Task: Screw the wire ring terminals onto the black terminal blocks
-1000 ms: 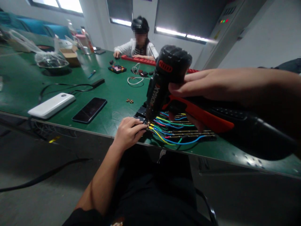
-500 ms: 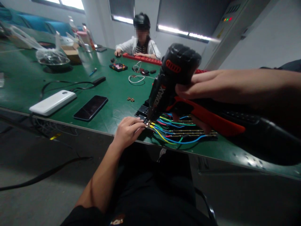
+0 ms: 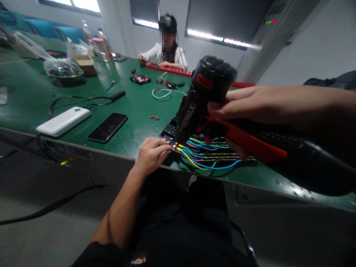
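My right hand (image 3: pixel 250 107) is closed around the handle of a black and red cordless screwdriver (image 3: pixel 204 83). Its nose points down at the near left end of a black terminal block (image 3: pixel 168 130). Yellow, green, blue and red wires (image 3: pixel 205 149) run from the block to the right. My left hand (image 3: pixel 151 154) has its thumb and fingers pressed together on the near left end of the block, beside the tool's tip. The tip and the screw under it are too small to make out. A few brass-coloured screws (image 3: pixel 154 117) lie on the table beyond the block.
A dark phone (image 3: pixel 108 127) and a white power bank (image 3: pixel 63 121) lie to the left on the green table (image 3: pixel 133 104). A black cable (image 3: pixel 83 98) trails behind them. Across the table a person (image 3: pixel 167 55) sits by a red slotted strip (image 3: pixel 169 69).
The screwdriver's head has dipped slightly while its nose stays at the block. My left hand keeps its place. Across the table, the person's hand has shifted a little.
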`<state>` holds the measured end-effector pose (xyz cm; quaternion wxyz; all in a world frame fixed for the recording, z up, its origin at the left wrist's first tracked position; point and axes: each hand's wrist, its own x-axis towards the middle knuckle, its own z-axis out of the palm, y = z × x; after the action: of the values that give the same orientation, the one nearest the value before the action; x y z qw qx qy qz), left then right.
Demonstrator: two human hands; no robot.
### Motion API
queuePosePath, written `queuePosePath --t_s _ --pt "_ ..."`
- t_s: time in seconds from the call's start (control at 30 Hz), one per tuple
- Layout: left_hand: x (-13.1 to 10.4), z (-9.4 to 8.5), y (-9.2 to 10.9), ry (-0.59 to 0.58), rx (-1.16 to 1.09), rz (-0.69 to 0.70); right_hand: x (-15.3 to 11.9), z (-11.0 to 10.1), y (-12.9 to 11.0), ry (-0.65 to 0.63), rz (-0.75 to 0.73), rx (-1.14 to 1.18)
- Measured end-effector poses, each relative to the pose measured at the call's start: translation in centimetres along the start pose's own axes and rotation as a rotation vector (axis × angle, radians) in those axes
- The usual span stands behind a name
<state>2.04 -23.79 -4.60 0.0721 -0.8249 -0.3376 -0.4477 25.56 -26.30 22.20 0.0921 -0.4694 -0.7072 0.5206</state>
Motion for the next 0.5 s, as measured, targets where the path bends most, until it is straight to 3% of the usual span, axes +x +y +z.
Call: queuePosePath --t_s 0.23,0.37,0.5 --pt "0.08 -0.10 -0.01 -0.040 0.029 0.008 0.19 -0.50 0.34 0.017 -0.056 -0.112" --pt "0.17 -0.09 -0.14 -0.042 0.041 0.016 0.05 -0.76 0.44 -0.029 -0.086 -0.079" --pt "0.28 -0.28 -0.30 -0.033 0.028 0.019 -0.18 -0.72 0.69 0.004 -0.097 -0.053"
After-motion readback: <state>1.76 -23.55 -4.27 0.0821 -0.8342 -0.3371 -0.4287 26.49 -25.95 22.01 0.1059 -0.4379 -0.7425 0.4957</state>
